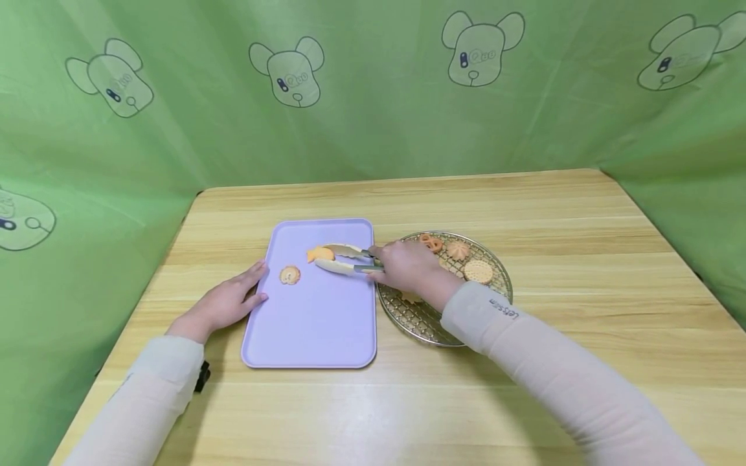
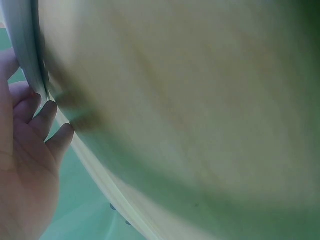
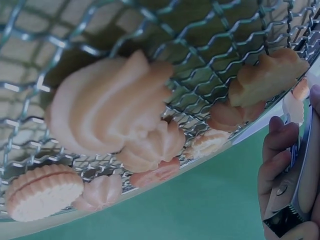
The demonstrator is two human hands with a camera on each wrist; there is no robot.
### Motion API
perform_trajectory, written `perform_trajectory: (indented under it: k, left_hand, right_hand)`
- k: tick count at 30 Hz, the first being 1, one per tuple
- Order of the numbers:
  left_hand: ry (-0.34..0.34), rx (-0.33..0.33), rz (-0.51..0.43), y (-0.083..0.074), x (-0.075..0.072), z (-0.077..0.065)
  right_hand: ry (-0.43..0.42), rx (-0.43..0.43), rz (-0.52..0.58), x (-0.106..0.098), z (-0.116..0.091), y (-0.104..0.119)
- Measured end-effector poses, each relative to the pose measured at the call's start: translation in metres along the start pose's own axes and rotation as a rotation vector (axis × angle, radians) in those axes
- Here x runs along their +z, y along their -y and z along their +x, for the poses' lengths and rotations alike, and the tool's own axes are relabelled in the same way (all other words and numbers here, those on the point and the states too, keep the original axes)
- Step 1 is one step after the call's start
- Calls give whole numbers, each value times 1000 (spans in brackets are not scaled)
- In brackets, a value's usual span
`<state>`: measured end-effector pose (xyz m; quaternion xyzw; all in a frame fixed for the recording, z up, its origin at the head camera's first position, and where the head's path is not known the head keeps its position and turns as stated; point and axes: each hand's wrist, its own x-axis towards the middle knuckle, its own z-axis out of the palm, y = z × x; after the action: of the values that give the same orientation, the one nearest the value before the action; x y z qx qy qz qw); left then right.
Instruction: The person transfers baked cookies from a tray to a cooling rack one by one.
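Note:
My right hand (image 1: 410,265) grips a pair of metal tongs (image 1: 335,266) with pale tips, reaching over the right half of a lilac tray (image 1: 315,323). Between the tips sits an orange fish-shaped cookie (image 1: 315,254), low over the tray. To its left a round scalloped cookie (image 1: 289,275) lies on the tray. My left hand (image 1: 224,301) rests at the tray's left edge, fingers extended; in the left wrist view those fingertips (image 2: 62,135) are right by the rim. The right wrist view shows the tongs' handle end (image 3: 285,200) inside my grip.
Right of the tray stands a round wire rack (image 1: 422,327), partly under my right forearm. It carries several cookies, among them a pretzel (image 1: 430,243), a swirl (image 1: 458,250) and a round dotted cookie (image 1: 478,271). A green curtain (image 1: 379,129) hangs behind the wooden table (image 1: 466,414).

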<state>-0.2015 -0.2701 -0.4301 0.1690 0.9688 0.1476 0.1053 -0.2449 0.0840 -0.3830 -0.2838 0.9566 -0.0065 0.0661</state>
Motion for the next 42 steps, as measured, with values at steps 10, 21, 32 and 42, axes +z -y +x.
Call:
perform_trajectory:
  k: [10, 21, 32, 42]
  left_hand:
    - [-5, 7, 1, 0, -1, 1]
    - [-21, 25, 1, -1, 0, -2]
    - [0, 13, -6, -2, -2, -1]
    - [-2, 18, -14, -1, -1, -1]
  right_hand:
    - [-22, -8, 25, 3, -6, -6]
    - [-118, -21, 60, 0, -21, -21]
    - [-189, -97, 92, -2, -39, -47]
    - [-243, -127, 64, -6, -56, -71]
